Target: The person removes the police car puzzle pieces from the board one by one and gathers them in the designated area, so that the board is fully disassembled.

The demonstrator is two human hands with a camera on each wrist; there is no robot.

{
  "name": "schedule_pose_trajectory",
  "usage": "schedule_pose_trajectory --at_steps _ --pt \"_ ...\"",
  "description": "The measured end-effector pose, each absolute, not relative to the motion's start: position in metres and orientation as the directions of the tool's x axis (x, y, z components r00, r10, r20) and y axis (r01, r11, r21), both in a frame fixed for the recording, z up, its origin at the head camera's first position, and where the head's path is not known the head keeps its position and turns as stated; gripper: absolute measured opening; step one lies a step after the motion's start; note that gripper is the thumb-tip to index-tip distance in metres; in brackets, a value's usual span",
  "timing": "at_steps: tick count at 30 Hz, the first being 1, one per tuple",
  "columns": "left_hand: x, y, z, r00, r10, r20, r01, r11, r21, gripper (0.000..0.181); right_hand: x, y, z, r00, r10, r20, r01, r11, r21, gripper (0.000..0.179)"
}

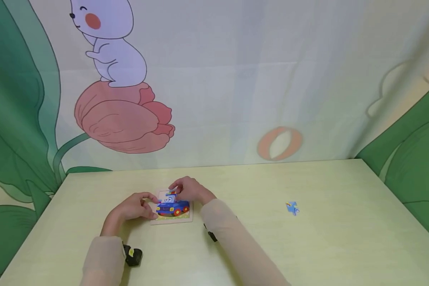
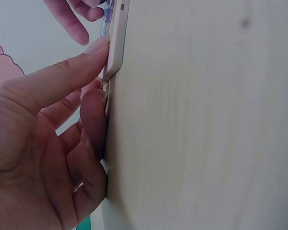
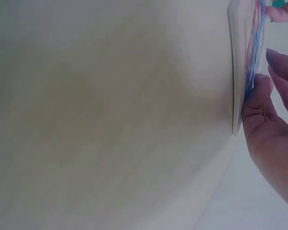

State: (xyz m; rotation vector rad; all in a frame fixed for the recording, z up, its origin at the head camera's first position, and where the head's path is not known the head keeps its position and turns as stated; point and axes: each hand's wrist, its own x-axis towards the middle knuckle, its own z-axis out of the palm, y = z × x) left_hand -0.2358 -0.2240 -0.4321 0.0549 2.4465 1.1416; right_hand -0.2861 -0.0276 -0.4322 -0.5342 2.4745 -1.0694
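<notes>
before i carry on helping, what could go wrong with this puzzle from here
The small, light-blue jigsaw piece lies apart on the pale yellowish table, well to the right, so it might be overlooked. The right hand touches the flat, pale-rimmed puzzle board with its blue cartoon vehicle, so a push could disturb the picture. The left hand is at its left edge; uneven pressure might make it slide.

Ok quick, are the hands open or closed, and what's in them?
Left hand: closed, holding the puzzle by its left edge.
Right hand: open, touching the puzzle.
</notes>
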Motion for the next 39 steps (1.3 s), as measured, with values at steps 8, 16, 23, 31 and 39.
schedule_pose_trajectory --at_steps 8,16,23,31,39 --pt "-0.235 -0.227 -0.434 -0.907 0.203 -0.369 -0.148 0.667 0.73 0.043 -0.291 -0.037 -0.427 -0.815 -0.506 -0.284 -0.24 0.739 -0.629 0.028" --pt "-0.235 -0.224 -0.434 -0.905 0.219 -0.365 -0.141 0.656 0.741 0.041 -0.293 -0.041 -0.419 -0.803 -0.485 -0.346 -0.262 0.809 -0.526 0.022" --pt "-0.235 -0.225 -0.431 -0.905 0.222 -0.363 -0.134 0.661 0.738 0.04 -0.296 -0.042 -0.419 -0.784 -0.52 -0.34 -0.302 0.797 -0.522 0.019" --pt "-0.234 -0.224 -0.432 -0.901 0.231 -0.367 -0.136 0.654 0.745 0.04 -0.297 -0.045 -0.42 -0.781 -0.504 -0.369 -0.276 0.809 -0.519 0.021" --pt "-0.236 -0.225 -0.43 -0.898 0.24 -0.369 -0.136 0.645 0.752 0.041 -0.301 -0.045 -0.422 -0.764 -0.553 -0.333 -0.339 0.783 -0.521 0.023"
